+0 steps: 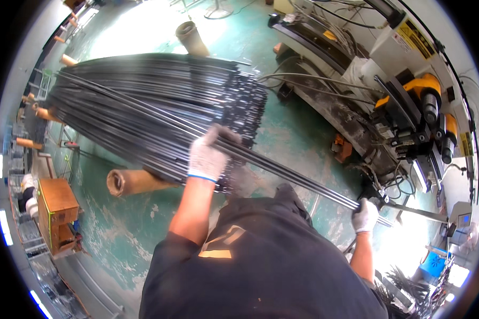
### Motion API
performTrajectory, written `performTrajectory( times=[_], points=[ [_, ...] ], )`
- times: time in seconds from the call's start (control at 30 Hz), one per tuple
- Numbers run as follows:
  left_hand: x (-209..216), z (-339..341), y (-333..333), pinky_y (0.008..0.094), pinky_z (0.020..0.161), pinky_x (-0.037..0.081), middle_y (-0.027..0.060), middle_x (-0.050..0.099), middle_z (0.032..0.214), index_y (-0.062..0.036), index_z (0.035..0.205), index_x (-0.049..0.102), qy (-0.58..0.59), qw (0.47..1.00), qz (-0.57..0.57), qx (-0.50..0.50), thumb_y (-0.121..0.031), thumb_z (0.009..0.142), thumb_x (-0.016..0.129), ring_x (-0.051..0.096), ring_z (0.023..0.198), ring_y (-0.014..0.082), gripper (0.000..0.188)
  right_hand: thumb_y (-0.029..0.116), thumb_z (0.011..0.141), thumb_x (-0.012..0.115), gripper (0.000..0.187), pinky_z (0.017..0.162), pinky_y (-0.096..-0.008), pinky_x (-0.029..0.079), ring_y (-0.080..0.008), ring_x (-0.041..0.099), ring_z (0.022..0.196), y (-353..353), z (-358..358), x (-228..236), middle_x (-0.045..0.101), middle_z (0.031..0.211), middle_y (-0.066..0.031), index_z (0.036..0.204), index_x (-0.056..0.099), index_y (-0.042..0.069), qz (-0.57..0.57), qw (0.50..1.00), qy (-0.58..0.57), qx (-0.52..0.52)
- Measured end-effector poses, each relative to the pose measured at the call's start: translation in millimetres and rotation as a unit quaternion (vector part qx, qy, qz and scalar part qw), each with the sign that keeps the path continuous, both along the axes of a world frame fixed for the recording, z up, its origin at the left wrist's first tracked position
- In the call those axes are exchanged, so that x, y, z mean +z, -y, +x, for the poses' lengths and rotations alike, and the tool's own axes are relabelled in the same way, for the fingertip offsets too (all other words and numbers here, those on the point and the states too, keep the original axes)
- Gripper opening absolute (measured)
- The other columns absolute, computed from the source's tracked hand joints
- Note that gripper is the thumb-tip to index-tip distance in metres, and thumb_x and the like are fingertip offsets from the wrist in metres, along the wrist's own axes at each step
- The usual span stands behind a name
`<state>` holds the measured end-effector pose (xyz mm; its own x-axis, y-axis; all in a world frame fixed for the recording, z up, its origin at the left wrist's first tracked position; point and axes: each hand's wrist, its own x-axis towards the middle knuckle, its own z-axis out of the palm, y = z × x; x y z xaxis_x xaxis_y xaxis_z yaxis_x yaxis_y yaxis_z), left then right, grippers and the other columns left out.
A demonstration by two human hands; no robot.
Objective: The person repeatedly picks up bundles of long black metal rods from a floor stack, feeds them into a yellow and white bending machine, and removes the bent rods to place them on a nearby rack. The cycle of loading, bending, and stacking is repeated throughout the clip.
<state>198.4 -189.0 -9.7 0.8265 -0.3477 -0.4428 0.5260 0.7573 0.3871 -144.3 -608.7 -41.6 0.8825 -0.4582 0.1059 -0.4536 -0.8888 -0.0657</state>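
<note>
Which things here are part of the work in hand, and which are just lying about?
In hand: left hand and right hand, both gloved, gripping a few long dark rods; the rod stack they lie across.

Lying about: cardboard tube, wooden box, yellow-and-black machine, green floor.

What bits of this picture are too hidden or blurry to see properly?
- Head view: the left hand covers the rods where it grips them.
- The rod stack is motion-blurred, so single rods can't be counted.
- The right hand hides the rod ends.
- The machine is cut off by the fisheye rim.
</note>
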Motion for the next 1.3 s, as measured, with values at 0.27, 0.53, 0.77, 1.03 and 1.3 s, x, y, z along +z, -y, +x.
performTrajectory(
  times=[0.27,0.53,0.77,1.03,1.3],
  points=[
    [101,32,124,0.0401,0.092,0.051,0.0076,0.062,0.094,0.0008,0.114,0.061,0.193,0.981,0.011,0.025,-0.015,0.101,0.064,0.058,0.087,0.0208,0.021,0.018,0.097,0.056,0.039,0.101,-0.0479,0.047,-0.0347,0.061,0.118,243,-151,-83,0.063,0.127,-0.0243,0.128,0.057,-0.004,0.170,0.841,0.216,-0.466],
    [92,13,307,0.0552,0.112,0.044,0.0133,0.071,0.112,-0.0037,0.121,0.066,0.213,0.962,0.003,-0.169,-0.016,0.100,0.065,0.066,0.108,0.0320,0.024,-0.002,0.098,0.054,0.020,0.105,-0.0562,0.053,-0.0335,0.066,0.108,204,39,-24,0.068,0.112,-0.0158,0.117,0.059,-0.002,0.718,0.152,0.620,-0.278],
    [123,160,293,0.0505,0.123,0.036,0.0208,0.064,0.130,0.0082,0.137,0.055,0.279,0.942,-0.075,-0.172,-0.009,0.099,0.059,0.058,0.127,0.0323,0.042,0.012,0.100,0.067,0.016,0.092,-0.0431,0.057,-0.0279,0.066,0.098,271,34,10,0.066,0.100,-0.0114,0.109,0.061,0.000,0.585,0.210,0.727,-0.292],
    [60,255,387,0.0471,0.110,0.052,0.0150,0.072,0.102,0.0040,0.104,0.069,0.275,0.948,0.018,-0.159,-0.023,0.102,0.064,0.069,0.101,0.0286,0.027,0.018,0.098,0.073,0.019,0.083,-0.0371,0.059,-0.0218,0.069,0.092,346,85,52,0.072,0.099,-0.0059,0.112,0.070,0.006,0.484,0.252,0.760,-0.353],
    [14,295,513,0.0451,0.104,0.054,0.0157,0.072,0.104,0.0043,0.106,0.068,0.152,0.958,0.084,-0.227,-0.030,0.105,0.059,0.068,0.105,0.0309,0.036,0.017,0.100,0.060,0.023,0.084,-0.0407,0.057,-0.0273,0.068,0.094,401,151,79,0.071,0.104,-0.0114,0.116,0.067,0.003,0.516,0.266,0.755,-0.304]
  ],
)
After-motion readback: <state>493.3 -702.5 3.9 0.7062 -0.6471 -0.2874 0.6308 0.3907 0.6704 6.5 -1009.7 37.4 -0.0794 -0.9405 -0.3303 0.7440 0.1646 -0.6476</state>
